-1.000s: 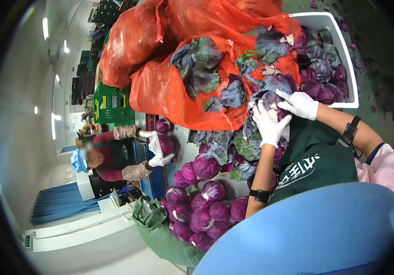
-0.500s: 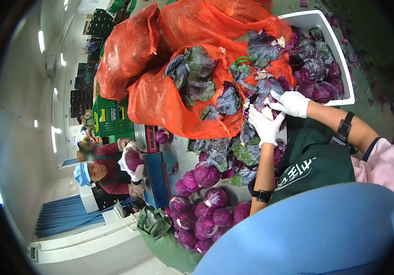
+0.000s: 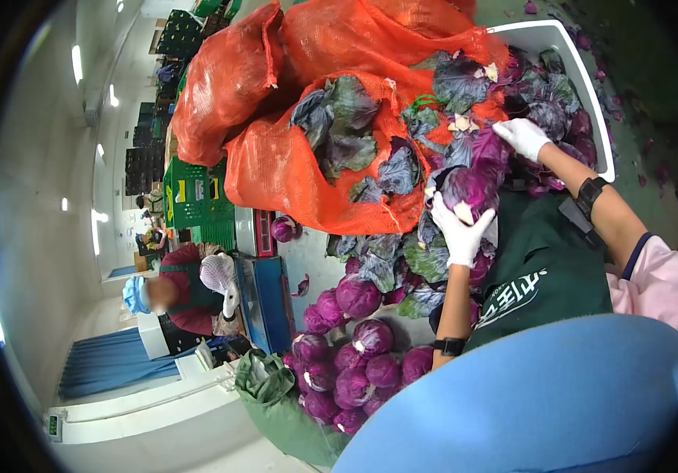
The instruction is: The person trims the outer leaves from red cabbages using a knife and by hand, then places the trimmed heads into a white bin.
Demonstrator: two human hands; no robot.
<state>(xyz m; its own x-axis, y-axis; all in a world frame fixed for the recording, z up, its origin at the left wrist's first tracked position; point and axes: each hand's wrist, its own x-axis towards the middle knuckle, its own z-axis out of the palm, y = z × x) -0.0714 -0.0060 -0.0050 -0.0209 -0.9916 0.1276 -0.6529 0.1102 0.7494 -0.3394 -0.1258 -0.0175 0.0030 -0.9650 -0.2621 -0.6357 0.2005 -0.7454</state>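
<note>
A red cabbage [image 3: 469, 188], its pale cut stem facing me, rests in my left hand [image 3: 462, 235]. That hand wears a white glove, with fingers curled around the cabbage from below. My right hand [image 3: 521, 139], also white-gloved, pinches the edge of a purple outer leaf [image 3: 490, 150] that stretches up from the cabbage. The fingertips are partly hidden by the leaf. Loose dark outer leaves [image 3: 427, 256] lie beneath my left hand. Beyond my right hand stands a white bin [image 3: 603, 150] filled with stripped leaves.
Orange mesh sacks [image 3: 276, 169] crowd the far side, with leaves on top. Trimmed red cabbages [image 3: 366, 370] are piled at the lower middle beside a green bag [image 3: 291, 418]. A single cabbage [image 3: 284, 229] sits by a blue-sided scale [image 3: 264, 296]. A co-worker [image 3: 189, 292] stands opposite.
My right hand has moved away from the cabbage toward the bin, drawing a leaf outward. The cabbage has turned in my left hand. The co-worker's cabbage is no longer visible in their hands.
</note>
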